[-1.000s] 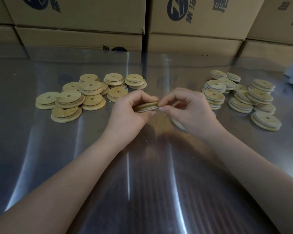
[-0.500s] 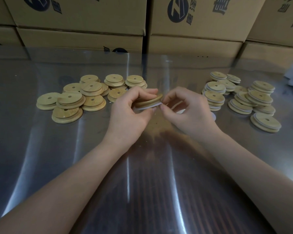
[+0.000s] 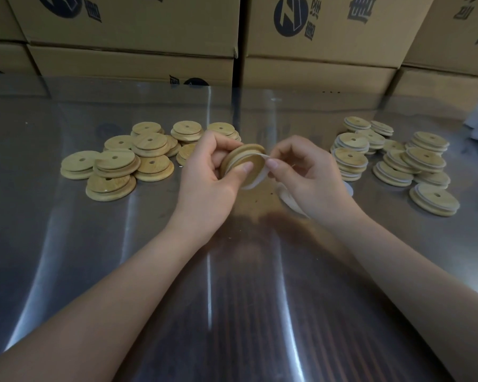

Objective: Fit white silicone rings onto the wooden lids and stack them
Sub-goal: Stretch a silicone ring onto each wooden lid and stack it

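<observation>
left hand (image 3: 213, 172) and right hand (image 3: 312, 177) are up over the table (image 3: 94, 257), busy with one wooden lid (image 3: 246, 158) and a white ring (image 3: 255, 180).

cardboard boxes (image 3: 138, 26) with dark logos wall off the far side, the glossy table in front of them. on its left sits a heap of bare lids (image 3: 116, 164); on its right, well apart, a heap of ringed lids (image 3: 422, 161), some stacked several high. the left hand curls round the lid above the table's middle, thumb pressed on its face, lid tilted on edge. the right hand pinches the ring between thumb and forefinger at the lid's right edge; the ring is partly on, its lower part hanging loose. spare rings (image 3: 289, 199) lie on the table under the right hand.
</observation>
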Motion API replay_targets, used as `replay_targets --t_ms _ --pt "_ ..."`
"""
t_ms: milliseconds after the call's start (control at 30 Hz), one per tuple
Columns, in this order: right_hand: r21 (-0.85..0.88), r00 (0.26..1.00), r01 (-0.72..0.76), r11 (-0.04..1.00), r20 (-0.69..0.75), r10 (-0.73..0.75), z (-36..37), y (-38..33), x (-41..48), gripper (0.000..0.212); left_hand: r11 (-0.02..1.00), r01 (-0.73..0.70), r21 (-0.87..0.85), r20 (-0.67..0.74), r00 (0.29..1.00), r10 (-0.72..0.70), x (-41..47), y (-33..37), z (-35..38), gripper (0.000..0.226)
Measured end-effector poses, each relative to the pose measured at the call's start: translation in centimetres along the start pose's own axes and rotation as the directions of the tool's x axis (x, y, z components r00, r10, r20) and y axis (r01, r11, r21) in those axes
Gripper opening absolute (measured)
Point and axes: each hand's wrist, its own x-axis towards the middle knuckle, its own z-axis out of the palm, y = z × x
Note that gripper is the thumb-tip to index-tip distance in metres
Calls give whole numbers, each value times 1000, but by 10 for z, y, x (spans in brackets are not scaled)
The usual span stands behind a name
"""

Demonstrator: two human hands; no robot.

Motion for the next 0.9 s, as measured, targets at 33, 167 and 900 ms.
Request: replay_targets --t_ms 33,167,900 --pt "19 1000 -30 999 10 30 -1 0 1 14 1000 8 0 4 1000 -8 0 0 0 25" --pt "62 985 -150 987 97 144 -6 0 3 17 999 46 -26 34 998 -45 1 0 -1 32" --pt "170 942 -274 947 248 228 -11 8 4 20 992 121 -29 192 975 -113 2 -5 -7 35"
